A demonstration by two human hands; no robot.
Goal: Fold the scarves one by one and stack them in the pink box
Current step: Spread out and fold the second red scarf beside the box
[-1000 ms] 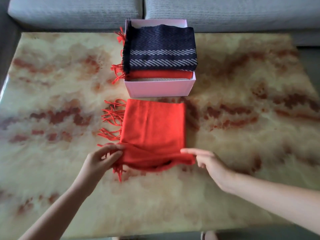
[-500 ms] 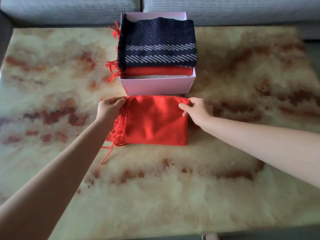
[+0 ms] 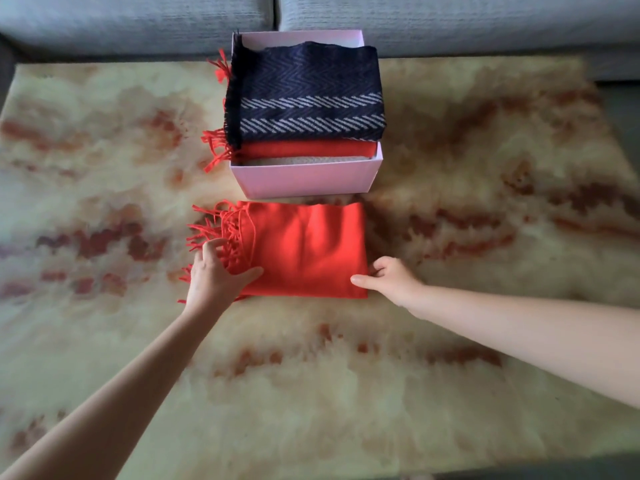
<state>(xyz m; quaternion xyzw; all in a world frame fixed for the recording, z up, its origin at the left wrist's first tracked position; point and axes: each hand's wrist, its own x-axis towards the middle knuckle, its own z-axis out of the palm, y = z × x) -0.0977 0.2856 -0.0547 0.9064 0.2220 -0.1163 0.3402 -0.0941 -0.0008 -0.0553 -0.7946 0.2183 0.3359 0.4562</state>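
Observation:
A folded red scarf [image 3: 304,247] lies on the table just in front of the pink box [image 3: 304,183], its fringe pointing left. My left hand [image 3: 216,275] rests on the scarf's near left part, fingers spread over the fringe and thumb lying on the cloth. My right hand [image 3: 389,280] pinches the near right corner, thumb on top and fingers curled at the edge. Inside the box a navy scarf with white stripes [image 3: 306,93] tops a stack. Below it shows another red scarf [image 3: 304,149] and a pale scarf [image 3: 304,160].
The marbled yellow and red table [image 3: 485,237] extends wide on both sides of the box. A grey sofa [image 3: 450,19] runs along the far edge behind the box. Red fringe [image 3: 216,147] hangs over the box's left wall.
Both hands lifted the scarf's near edge and folded it over to the far edge by the box. They have since come back to the near edge of the folded scarf.

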